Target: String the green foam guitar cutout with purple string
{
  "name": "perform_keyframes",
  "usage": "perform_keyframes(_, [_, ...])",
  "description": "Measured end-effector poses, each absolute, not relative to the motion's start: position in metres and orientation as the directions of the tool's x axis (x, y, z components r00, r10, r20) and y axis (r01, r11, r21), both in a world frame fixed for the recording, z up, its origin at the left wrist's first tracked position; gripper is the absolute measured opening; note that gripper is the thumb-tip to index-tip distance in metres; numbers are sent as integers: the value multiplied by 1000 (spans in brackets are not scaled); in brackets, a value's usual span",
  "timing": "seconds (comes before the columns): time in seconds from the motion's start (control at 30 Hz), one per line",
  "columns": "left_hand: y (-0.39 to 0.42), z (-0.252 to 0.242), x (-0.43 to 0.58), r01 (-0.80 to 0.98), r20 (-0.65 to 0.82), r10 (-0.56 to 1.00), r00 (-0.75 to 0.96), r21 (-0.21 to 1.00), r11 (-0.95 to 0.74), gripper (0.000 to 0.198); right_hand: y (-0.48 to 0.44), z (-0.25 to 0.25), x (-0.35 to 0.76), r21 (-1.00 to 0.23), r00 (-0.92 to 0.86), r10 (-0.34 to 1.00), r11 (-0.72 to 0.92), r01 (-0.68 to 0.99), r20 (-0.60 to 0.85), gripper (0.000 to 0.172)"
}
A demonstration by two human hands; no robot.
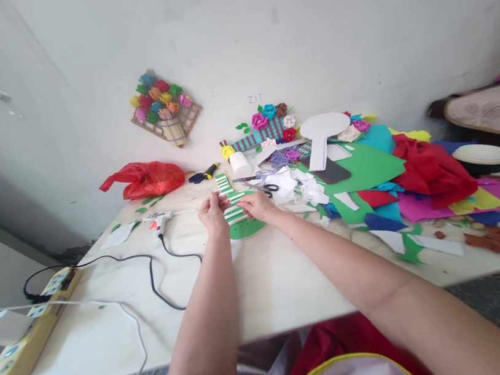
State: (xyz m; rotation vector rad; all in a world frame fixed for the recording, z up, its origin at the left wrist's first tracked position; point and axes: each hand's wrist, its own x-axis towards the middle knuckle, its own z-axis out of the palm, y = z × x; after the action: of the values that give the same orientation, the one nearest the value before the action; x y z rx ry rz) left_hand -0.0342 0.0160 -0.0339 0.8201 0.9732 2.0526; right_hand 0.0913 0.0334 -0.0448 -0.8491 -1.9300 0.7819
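Note:
A green cutout (247, 231) with a round lower part and a narrow neck lies on the table, crossed by several white strips. Over its middle, my left hand (213, 213) is closed in a pinch at the left end of a white strip (236, 197). My right hand (258, 205) pinches near the right end of that strip, its fingers low over the green surface. My fingers partly hide the cutout. A white glue gun (159, 222) lies left of my left hand. Scissors (269, 188) with dark handles rest just beyond my right hand.
A red plastic bag (149, 178), pliers (204, 174) and a white roll (240, 163) stand toward the wall. Coloured sheets and scraps, including a red crumpled piece (433, 168), cover the right side. Cords run from a power strip (28, 330) at left.

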Motion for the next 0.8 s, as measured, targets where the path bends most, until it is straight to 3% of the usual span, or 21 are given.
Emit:
perform_keyframes(0.23, [15,-32,-34,-345,218,807,-549,820,-456,29,28,-42,86,-923,-346,890,360,132,297,25])
perform_keyframes(0.67, [17,-34,-36,-376,206,804,-558,801,-466,28,33,-49,86,-885,-354,868,429,182,348,34])
perform_keyframes(0.8, [16,-35,-35,-360,194,797,-572,813,-457,29,33,-48,89,-811,-360,837,517,272,413,35])
